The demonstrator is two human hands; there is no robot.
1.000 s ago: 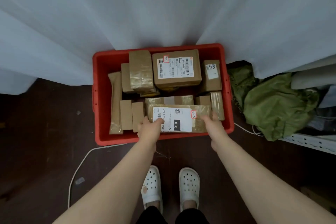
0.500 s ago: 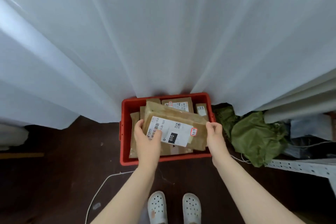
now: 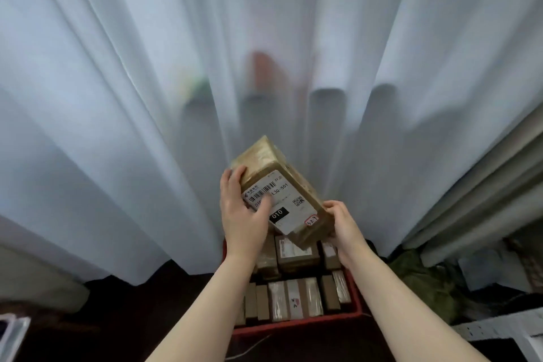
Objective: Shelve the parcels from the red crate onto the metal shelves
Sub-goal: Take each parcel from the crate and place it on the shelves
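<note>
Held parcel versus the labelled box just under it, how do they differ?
The parcel is held tilted above the crate by the left hand and right hand; the box lies flat inside, untouched. The parcel's label shows a black patch; the box's is partly hidden. Both are brown.

Most of the red crate point(image 3: 296, 327) lies hidden beneath the arms point(image 3: 211, 308).

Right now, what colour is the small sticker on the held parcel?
The sticker is white with a red border and red writing; the head view shows it.
</note>
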